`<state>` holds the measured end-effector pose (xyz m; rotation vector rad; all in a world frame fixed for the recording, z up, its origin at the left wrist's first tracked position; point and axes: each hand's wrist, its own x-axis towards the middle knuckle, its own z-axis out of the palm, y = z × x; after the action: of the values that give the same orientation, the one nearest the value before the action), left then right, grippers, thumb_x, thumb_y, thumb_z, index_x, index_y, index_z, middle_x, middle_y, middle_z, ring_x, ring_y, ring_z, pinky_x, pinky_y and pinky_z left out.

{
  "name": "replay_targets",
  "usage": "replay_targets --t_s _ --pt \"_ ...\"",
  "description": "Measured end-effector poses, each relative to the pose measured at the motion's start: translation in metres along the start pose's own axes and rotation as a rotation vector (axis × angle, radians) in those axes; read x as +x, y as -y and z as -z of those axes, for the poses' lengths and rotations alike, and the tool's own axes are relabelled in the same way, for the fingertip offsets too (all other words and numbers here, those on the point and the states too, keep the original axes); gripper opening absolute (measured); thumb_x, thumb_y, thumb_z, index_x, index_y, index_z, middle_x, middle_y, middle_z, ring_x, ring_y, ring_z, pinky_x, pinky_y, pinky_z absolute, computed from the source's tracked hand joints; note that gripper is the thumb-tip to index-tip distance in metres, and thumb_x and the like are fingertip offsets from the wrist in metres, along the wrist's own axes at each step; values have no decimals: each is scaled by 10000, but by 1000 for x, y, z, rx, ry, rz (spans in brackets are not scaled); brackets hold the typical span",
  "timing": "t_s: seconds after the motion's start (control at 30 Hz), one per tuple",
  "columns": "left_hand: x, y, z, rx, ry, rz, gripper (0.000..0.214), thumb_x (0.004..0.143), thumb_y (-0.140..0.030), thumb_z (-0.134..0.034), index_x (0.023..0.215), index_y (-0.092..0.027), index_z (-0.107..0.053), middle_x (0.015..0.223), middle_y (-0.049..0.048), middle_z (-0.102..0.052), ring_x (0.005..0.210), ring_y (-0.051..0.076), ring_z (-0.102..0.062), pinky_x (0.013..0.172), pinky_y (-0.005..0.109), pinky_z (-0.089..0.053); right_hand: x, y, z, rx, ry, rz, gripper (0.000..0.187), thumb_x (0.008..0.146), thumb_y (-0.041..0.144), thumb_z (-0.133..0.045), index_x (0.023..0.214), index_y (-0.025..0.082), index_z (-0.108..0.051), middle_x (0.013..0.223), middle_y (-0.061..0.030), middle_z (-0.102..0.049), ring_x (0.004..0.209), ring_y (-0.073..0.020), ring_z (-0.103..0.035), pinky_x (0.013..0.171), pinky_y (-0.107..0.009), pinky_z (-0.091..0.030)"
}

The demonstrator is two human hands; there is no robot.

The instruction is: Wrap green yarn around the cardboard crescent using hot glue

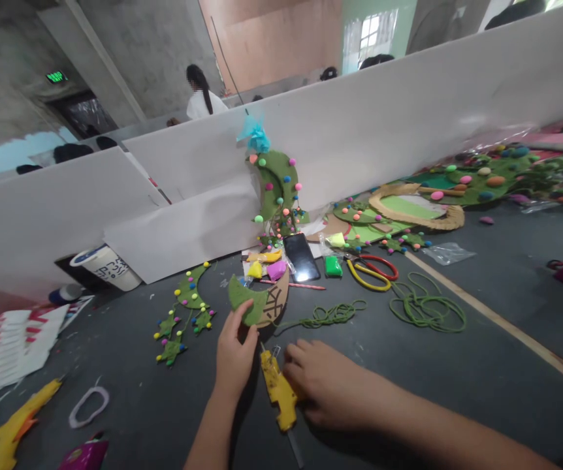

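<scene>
My left hand [235,352] is closed on the lower edge of a green felt crescent [247,301] that lies over a brown cardboard crescent [274,303] on the dark table. My right hand [321,378] rests beside it with curled fingers on a yellow glue gun [277,388], whose nozzle points toward the crescent. Small yellow and pink clay pieces [266,269] lie just beyond the crescent.
A finished green crescent with coloured balls and hanging stars [186,303] lies at left. Behind are a black phone [301,256], scissors [372,271], green cord [426,307], a standing decorated crescent [276,186], a white divider board [360,130], a paper cup [108,266] and another yellow glue gun [14,427].
</scene>
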<state>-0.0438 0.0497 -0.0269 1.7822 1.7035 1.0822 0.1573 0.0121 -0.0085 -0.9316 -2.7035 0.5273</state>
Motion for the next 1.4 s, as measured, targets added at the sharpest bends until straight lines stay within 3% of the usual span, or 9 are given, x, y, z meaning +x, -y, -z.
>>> replay_targets --t_s 0.13,0.27,0.33,0.43,0.53,0.63,0.8,1.13,1.4 --pt "3 8 0 -4 -1 -8 424 798 -182 -525 1215 -225 -592 1085 77 -636 957 205 -611 851 327 -464 2 6 -14 -50 53 -34 199 781 166 -505 950 123 -603 907 -104 -594 751 -222 -554 619 -319 -415" --pt "6 13 4 -74 -41 3 423 770 -186 -565 1188 -229 -618 1082 76 -654 902 193 -632 824 317 -483 -3 -2 3 226 37 -70 257 732 234 -587 976 156 -566 967 -71 -571 717 -171 -551 606 -266 -406" --pt "7 12 5 -124 -58 25 421 749 -194 -591 1167 -224 -633 1094 78 -656 864 186 -636 801 310 -495 -4 -7 13 387 -27 -78 280 717 214 -612 985 177 -537 968 -45 -553 745 -155 -546 629 -243 -410" --pt "6 6 4 -223 -27 90 436 737 -224 -609 1172 -204 -627 1112 84 -643 759 159 -621 733 300 -519 -1 -16 16 515 -218 -123 154 757 169 -568 901 190 -516 895 -23 -538 729 -139 -514 630 -232 -400" --pt "4 -3 2 -312 -8 147 459 727 -246 -620 1182 -186 -616 1119 83 -626 670 124 -584 691 289 -528 4 -26 7 507 -367 -162 67 769 157 -541 789 196 -490 789 -4 -520 671 -134 -482 601 -238 -382" --pt "2 -9 2 -364 -12 179 483 713 -249 -634 1190 -175 -609 1106 80 -627 659 114 -573 687 274 -526 7 -31 0 475 -434 -185 122 789 192 -538 695 204 -461 692 18 -486 623 -126 -464 572 -236 -367" --pt "1 -12 3 -411 -3 209 507 702 -265 -645 1195 -159 -600 1118 87 -621 697 119 -588 694 259 -526 6 -27 5 519 -468 -224 180 825 270 -524 661 207 -485 645 14 -513 592 -124 -486 573 -244 -395" --pt "-1 -15 1 -426 0 193 473 689 -254 -656 1154 -172 -624 1126 94 -630 699 129 -613 688 283 -543 6 -20 4 618 -417 -308 98 779 253 -540 691 214 -518 651 -5 -558 573 -136 -526 559 -251 -442" --pt "0 -13 1 -427 -2 186 468 695 -259 -648 1154 -172 -624 1142 97 -625 739 141 -631 693 280 -543 7 -20 5 632 -408 -311 151 794 277 -519 662 208 -499 615 13 -531 546 -121 -497 521 -220 -404"
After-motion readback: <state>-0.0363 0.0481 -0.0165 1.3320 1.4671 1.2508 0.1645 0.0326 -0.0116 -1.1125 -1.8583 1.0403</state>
